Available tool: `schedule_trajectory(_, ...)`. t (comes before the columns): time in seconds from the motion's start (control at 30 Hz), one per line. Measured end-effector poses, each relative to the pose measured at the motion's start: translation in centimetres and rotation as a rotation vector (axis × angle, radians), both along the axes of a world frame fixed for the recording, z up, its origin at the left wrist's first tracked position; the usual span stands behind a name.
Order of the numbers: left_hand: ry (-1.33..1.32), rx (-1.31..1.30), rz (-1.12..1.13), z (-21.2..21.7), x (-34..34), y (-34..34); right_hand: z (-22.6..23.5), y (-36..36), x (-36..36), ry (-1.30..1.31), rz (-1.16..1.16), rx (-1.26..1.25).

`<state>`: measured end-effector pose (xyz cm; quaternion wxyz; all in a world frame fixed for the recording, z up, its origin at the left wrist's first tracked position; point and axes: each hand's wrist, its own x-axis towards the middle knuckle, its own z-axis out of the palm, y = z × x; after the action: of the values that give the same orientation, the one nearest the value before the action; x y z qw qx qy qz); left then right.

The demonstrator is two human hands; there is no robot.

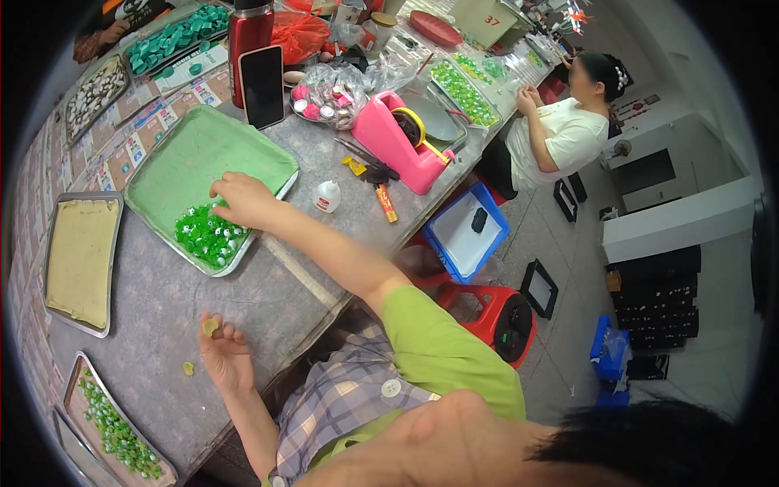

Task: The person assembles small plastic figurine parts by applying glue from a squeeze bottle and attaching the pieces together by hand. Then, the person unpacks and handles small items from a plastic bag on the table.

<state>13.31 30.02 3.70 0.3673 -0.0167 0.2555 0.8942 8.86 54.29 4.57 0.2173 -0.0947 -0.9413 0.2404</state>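
Note:
My left hand (pixel 227 351) is closed above the grey tabletop, with a small yellow-green lump (pixel 211 326) held at its fingertips. A second yellow-green lump (pixel 188 368) lies on the table beside that hand. My right hand (pixel 245 200) reaches over the green-lined tray (pixel 203 146), its thumb and forefinger apart at the edge of a heap of shiny green beads (pixel 209 239) with white spots. No bead shows between those fingers. The fingertips' contact with the heap is hard to make out.
Left stands a tray with a yellow slab (pixel 81 264); nearer is a tray of small green-white pieces (pixel 114 426). Beyond are a phone (pixel 261 85), red bottle (pixel 247 49), pink tape dispenser (pixel 389 146), small white bottle (pixel 327 196) and glue stick (pixel 385 203). Another person (pixel 560 122) sits right.

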Motion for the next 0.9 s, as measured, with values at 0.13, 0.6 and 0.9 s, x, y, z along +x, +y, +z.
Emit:
schedule_trajectory(0.13, -0.024, -0.011, 0.066, -0.4, -0.4, -1.3, -1.2, 0.7, -1.5, -0.194, 0.067, -0.105)
schedule_trajectory(0.6, 0.019, -0.021, 0.029, 0.6, -0.4, -0.6, 6.8, -3.4, 4.5, 0.1, 0.128, -0.386)
schedule_trajectory(0.9, -0.006, 0.045, -0.014, 1.5, 0.4, 0.8, 2.6, -9.1, 9.9, 0.02, 0.254, -1.218)
